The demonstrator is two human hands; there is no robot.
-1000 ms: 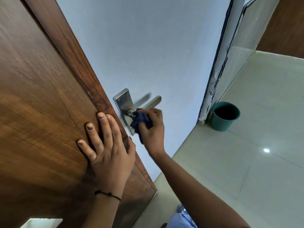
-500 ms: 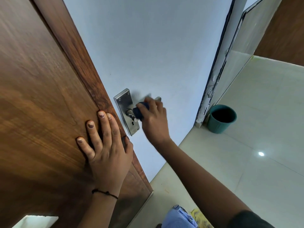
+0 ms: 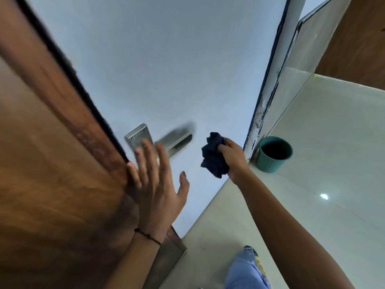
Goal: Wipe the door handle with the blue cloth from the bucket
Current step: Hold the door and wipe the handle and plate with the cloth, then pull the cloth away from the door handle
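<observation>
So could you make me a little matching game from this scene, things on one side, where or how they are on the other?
Things:
1. blue cloth
2. bucket
3. door handle
4. left hand

States:
A. standing on the floor by the wall corner
B. open, fingers spread, at the door's edge
C. bunched in the right hand
D. bare metal, nothing touching its lever

Pairs: 1-C, 2-A, 3-D, 4-B

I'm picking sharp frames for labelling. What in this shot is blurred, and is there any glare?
Head view: the door handle and left hand are motion-smeared; the right hand with the blue cloth is sharper; one bright glare spot on the floor tiles; wide-angle bending of the edges.
</observation>
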